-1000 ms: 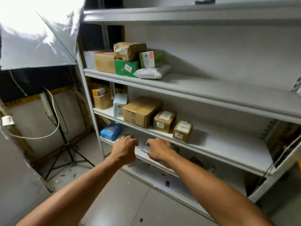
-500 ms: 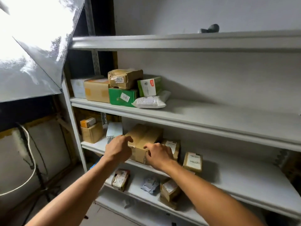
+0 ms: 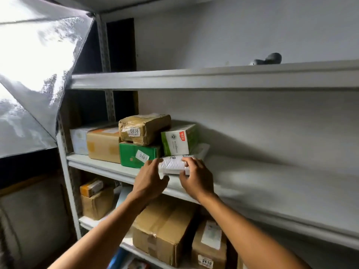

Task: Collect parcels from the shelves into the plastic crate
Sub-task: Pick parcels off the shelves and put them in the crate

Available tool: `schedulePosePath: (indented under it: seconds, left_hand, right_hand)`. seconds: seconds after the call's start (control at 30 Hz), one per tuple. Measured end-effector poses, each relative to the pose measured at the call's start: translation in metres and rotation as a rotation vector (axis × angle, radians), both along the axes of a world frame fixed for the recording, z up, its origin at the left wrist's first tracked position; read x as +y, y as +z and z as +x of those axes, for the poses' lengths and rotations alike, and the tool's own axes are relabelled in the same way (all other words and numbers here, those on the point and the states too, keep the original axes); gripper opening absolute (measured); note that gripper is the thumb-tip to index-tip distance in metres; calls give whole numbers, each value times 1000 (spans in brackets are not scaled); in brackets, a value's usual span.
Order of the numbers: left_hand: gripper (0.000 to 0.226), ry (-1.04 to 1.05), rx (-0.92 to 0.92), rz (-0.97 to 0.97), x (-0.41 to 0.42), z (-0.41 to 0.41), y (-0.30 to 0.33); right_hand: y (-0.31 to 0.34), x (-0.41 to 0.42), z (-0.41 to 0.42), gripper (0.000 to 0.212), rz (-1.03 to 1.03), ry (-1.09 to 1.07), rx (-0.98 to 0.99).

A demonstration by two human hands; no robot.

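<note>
A white padded parcel (image 3: 172,165) lies at the front of the middle shelf (image 3: 252,183), under a green-and-white box (image 3: 178,139). My left hand (image 3: 150,180) holds its left end, fingers on top and thumb below. My right hand (image 3: 196,177) grips its right part, fingers curled over the top and thumb at the front edge. Beside it stand a green box (image 3: 136,155) labelled 0401, a brown taped parcel (image 3: 143,129) labelled 0038, a brown carton (image 3: 104,144) and a white box (image 3: 79,139). The plastic crate is not in view.
On the shelf below sit a large carton (image 3: 163,230), a small box (image 3: 209,245) labelled 0410 and stacked boxes (image 3: 95,202) at the left. A silver reflector (image 3: 29,74) hangs at the left. A dark object (image 3: 268,59) lies on the top shelf.
Both hands have risen from the lower shelves to the middle shelf and taken hold of the white padded parcel. The view has tilted upward.
</note>
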State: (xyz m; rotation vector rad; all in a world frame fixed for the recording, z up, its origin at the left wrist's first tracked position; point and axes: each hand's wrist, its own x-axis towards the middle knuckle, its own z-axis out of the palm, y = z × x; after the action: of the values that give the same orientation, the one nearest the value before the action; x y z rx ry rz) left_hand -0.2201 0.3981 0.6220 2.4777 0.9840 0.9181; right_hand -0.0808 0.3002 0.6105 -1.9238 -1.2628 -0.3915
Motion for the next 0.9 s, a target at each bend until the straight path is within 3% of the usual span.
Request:
schedulePosePath:
  seconds: [0.17, 0.33, 0.5, 0.67, 0.9]
  left_hand:
    - [74, 42, -167, 82, 35, 52, 26]
    - [78, 217, -138, 126, 46, 97, 36]
    - [98, 287, -78, 82, 54, 121, 42]
    - [83, 326, -155, 126, 55, 126, 40]
    - [78, 236, -352, 100, 43, 100, 26]
  right_hand:
    - [19, 44, 41, 62, 219, -18, 137]
    - [34, 71, 77, 72, -92, 21, 206]
    - [30, 73, 88, 62, -75, 94, 277]
    - [26, 63, 100, 67, -76, 198, 375]
    - [9, 36, 96, 44, 104, 258, 535]
